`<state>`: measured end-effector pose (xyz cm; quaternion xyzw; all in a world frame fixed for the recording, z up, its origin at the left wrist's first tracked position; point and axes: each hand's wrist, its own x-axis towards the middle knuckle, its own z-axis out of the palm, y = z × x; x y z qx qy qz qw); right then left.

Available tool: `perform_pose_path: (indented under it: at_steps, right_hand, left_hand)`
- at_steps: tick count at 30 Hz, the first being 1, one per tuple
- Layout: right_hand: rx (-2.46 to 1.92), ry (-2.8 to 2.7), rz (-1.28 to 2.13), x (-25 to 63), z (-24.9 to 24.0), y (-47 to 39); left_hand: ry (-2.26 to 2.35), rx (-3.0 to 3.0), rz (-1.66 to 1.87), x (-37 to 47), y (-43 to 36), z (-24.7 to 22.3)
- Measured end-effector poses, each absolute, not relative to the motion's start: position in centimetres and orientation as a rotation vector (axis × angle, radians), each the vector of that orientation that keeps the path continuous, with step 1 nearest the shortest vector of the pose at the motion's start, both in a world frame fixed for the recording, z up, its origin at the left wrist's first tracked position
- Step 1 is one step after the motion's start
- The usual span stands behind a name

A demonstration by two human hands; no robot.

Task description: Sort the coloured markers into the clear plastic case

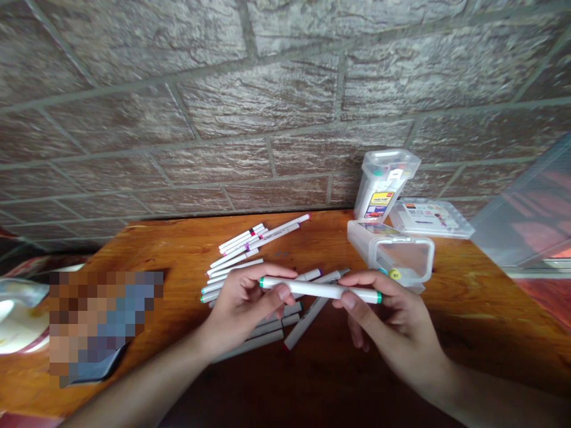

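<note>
A white marker with green ends is held level between my two hands, above the wooden table. My left hand pinches it near its left end with thumb and fingers. Near the right end, my right hand grips it the same way. Several white markers with coloured ends lie on the table behind and below my left hand, some partly hidden by it. Just behind my right hand, a clear plastic case lies on its side with its open end facing me; a yellow-ended marker shows inside.
An upright clear case holding markers stands at the back right. Beside it lies a flat clear box with a printed label. A blurred-out object, dark at its lower edge, lies at the left. The stone-block wall borders the table's back.
</note>
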<state>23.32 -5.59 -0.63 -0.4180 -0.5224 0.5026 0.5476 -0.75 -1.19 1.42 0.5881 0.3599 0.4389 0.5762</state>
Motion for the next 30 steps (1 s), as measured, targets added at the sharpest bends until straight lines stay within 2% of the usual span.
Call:
perform_pose_path:
  at_steps: [30]
  right_hand:
    - [-0.981,-1.243,1.198,23.29,-0.34,-5.62]
  left_hand:
    - [0.884,1.355,1.038,-0.86,-1.03,1.3]
